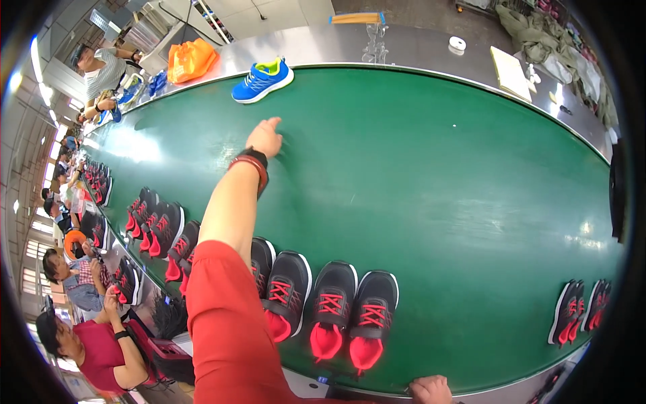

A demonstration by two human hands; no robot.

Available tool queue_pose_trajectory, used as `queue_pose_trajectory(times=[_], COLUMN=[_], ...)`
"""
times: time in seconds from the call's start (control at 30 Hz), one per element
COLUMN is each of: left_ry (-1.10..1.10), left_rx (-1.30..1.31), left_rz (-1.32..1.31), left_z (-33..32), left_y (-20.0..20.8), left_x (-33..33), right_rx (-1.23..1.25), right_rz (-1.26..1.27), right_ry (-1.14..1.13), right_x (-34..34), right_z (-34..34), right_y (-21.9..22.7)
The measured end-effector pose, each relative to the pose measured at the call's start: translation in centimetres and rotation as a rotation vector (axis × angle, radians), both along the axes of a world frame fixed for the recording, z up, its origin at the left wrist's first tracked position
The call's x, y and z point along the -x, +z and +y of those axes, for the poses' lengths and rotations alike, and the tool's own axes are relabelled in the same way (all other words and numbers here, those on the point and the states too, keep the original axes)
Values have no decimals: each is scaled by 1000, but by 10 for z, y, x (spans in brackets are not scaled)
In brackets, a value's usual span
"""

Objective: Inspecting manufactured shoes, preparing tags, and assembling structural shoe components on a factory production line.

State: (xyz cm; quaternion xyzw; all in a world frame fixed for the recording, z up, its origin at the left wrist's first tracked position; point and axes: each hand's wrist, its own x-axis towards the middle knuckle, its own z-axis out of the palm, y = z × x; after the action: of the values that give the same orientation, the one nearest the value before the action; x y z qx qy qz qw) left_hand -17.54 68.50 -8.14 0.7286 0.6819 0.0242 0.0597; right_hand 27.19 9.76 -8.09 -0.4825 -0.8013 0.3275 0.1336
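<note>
Toward seven o'clock the red sleeve hides part of a black shoe; at five, the picture's edge crops the right hand.

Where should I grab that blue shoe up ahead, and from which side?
Probably by the heel of the blue shoe, coming from above right with the left hand. The shoe sits upright, toe pointing left, and its lime-lined opening faces up, so a pinch over the back rim looks easy.
</note>
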Motion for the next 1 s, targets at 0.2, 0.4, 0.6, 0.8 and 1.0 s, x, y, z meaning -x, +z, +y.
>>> queue_pose_trajectory(times=[0.2, 0.4, 0.6, 0.8, 1.0], left_ry=[-410, -783, -687, -208, -60], left_rx=[-71, 92, 140, 241, 81], left_rz=[-358, -391, -456, -788, -640], left_z=[-108, -263, -373, -450, -461], left_y=[65, 148, 206, 218, 191], left_x=[-97, -170, -186, -190, -144], right_rx=[-73, -254, -300, -296, -130], right_rz=[15, -44, 6, 63, 94], right_ry=[-47, -60, -55, 3, -141], right_x=[-6, -13, -16, -25, -49], right_z=[6, -3, -5, -13, -10], right_y=[15, 4, 10, 4, 40])
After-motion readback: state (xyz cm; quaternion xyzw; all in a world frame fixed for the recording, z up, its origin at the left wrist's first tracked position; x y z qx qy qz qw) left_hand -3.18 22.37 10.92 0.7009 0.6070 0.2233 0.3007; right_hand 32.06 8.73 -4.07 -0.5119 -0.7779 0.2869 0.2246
